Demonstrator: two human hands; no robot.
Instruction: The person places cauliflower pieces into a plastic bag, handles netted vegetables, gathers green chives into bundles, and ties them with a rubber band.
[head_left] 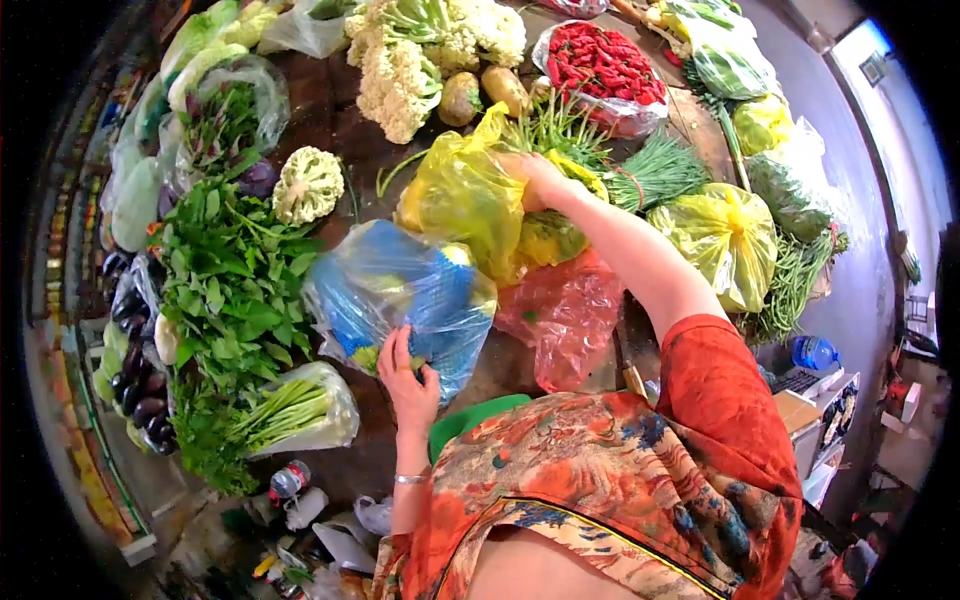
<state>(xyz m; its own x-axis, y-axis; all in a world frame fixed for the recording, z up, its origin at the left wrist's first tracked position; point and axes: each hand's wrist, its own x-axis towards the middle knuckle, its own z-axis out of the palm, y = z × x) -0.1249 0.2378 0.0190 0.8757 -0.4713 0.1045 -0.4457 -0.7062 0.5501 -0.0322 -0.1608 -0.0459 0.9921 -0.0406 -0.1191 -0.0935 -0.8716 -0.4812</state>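
Note:
My left hand (pixel 408 385) rests against the lower edge of a clear plastic bag (pixel 400 290) with blue netting and pale green vegetables inside. Its fingers are stretched out on the plastic. Further away, my right hand (pixel 540 180) grips a yellow plastic bag (pixel 465 190), which stands up in a loose peak; its fingertips are partly hidden by the plastic. Below the right forearm lies a crumpled red plastic bag (pixel 565 315). Green bean-like stalks (pixel 560 130) spread just beyond the right hand.
Leafy greens (pixel 235 280), a bag of green stems (pixel 300 410) and eggplants (pixel 145 390) fill the left side. Cauliflower (pixel 395 85), potatoes (pixel 505 90) and red chilies (pixel 605 75) sit at the back. A tied yellow bag (pixel 720 245) and long beans (pixel 795 285) are at right.

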